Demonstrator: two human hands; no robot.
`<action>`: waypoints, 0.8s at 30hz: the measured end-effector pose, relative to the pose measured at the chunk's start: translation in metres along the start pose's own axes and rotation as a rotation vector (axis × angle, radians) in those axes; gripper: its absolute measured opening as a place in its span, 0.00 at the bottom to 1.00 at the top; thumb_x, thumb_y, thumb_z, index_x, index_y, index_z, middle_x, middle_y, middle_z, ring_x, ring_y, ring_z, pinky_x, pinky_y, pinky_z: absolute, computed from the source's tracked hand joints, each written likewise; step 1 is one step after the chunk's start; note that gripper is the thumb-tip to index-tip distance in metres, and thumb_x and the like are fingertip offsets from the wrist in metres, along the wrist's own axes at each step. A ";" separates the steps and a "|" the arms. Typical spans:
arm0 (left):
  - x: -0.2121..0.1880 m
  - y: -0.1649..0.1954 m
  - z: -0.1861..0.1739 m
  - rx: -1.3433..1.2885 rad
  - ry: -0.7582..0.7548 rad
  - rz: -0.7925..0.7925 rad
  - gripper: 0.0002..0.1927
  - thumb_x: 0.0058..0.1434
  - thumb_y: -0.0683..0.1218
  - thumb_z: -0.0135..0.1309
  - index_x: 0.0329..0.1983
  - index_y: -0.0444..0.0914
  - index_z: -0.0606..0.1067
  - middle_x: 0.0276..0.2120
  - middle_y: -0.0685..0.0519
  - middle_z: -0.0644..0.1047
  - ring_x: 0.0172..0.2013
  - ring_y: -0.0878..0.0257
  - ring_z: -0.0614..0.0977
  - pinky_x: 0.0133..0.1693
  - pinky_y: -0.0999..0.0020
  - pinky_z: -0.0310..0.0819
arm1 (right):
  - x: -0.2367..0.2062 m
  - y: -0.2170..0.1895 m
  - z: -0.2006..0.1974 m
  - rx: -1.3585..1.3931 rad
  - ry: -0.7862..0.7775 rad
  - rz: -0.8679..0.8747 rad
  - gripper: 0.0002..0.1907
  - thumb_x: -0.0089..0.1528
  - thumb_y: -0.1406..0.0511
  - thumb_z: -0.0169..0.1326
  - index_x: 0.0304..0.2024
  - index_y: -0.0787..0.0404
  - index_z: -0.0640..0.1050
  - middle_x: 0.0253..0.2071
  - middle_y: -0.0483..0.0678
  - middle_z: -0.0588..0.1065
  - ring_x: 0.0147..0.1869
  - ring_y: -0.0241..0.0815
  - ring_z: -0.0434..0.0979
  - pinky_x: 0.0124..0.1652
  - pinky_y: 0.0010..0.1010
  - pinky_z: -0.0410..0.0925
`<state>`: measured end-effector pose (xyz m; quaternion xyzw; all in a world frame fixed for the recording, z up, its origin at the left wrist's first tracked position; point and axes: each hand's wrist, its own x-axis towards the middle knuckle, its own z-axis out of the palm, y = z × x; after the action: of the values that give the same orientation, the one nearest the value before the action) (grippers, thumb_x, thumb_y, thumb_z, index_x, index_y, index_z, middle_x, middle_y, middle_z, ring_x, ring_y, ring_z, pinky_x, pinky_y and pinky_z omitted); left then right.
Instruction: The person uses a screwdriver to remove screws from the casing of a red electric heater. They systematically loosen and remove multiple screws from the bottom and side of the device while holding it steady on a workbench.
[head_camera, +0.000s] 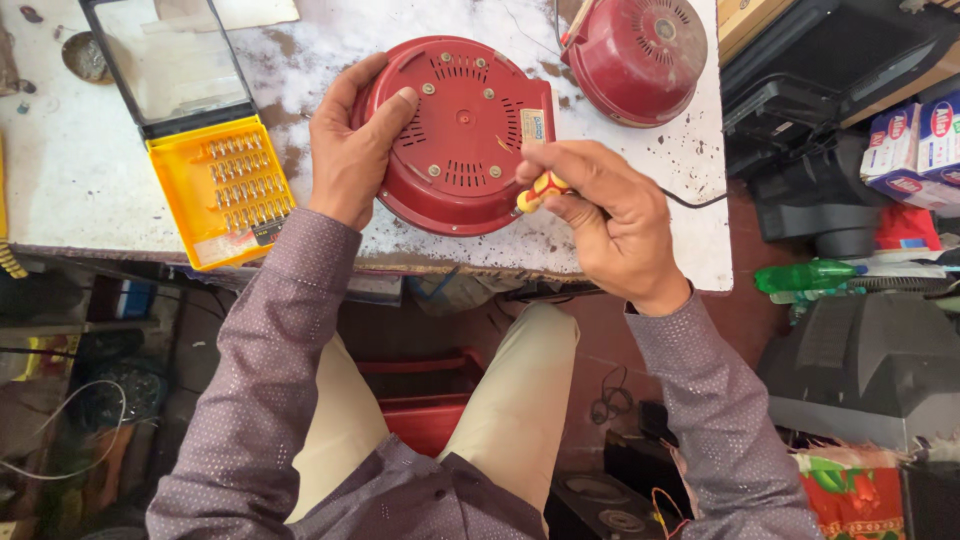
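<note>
Red appliance base (455, 135): round, red plastic, lying upside down so its underside faces up; rings of vent slots, several pale screw heads around the disc, a small light label near its right edge.
Where it lies: on the worn white worktop (80, 170), at the near edge, directly in front of the person.
Axis and facing: the disc is round, so it has no clear long axis; its flat bottom faces up toward the camera, tilted slightly toward the person.
Screwdriver (538, 190): short, with a yellow and red handle; its long axis runs from lower left to upper right, and the tip is hidden behind the fingers, so I cannot tell where it touches.
Right hand (610, 220): closed around the screwdriver handle, fingers curled in, knuckles up, set against the right rim of the base; wrist bent, forearm coming in from the lower right.
Left hand (350, 150): partly open and cupped around the left rim of the base, thumb pressed flat on the underside, fingers wrapped over the far edge; forearm rising from the lower left.
Sleeves: both arms in a purple dotted shirt.
Bit case (220, 190): yellow tray of screwdriver bits with its clear lid standing open, left of the left hand.
Second red housing (635, 55): a similar round red shell, farther back on the right, apart from the base.
</note>
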<state>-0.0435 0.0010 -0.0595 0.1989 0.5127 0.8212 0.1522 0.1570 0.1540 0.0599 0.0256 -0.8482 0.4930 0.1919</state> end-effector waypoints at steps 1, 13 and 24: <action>-0.001 0.000 0.001 0.031 0.002 -0.004 0.26 0.66 0.42 0.62 0.64 0.30 0.70 0.55 0.48 0.79 0.50 0.66 0.82 0.53 0.71 0.81 | -0.001 0.001 0.000 0.030 0.002 0.018 0.16 0.67 0.71 0.53 0.58 0.58 0.75 0.50 0.44 0.75 0.53 0.34 0.78 0.54 0.25 0.74; -0.030 0.028 0.019 1.046 -0.108 0.629 0.12 0.69 0.40 0.58 0.55 0.38 0.79 0.61 0.44 0.74 0.67 0.45 0.71 0.70 0.49 0.60 | -0.007 0.005 0.007 0.094 0.023 -0.006 0.20 0.65 0.72 0.55 0.60 0.60 0.73 0.53 0.46 0.73 0.56 0.35 0.78 0.56 0.25 0.73; -0.044 0.049 0.041 1.095 -0.530 0.606 0.18 0.56 0.46 0.58 0.51 0.39 0.79 0.58 0.46 0.75 0.64 0.46 0.70 0.67 0.39 0.52 | -0.007 0.001 0.003 -0.069 0.002 -0.123 0.18 0.68 0.76 0.51 0.61 0.61 0.73 0.53 0.49 0.75 0.58 0.37 0.78 0.57 0.27 0.72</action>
<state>0.0125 -0.0077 -0.0063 0.5768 0.7216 0.3730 -0.0867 0.1621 0.1506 0.0552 0.0707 -0.8613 0.4509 0.2234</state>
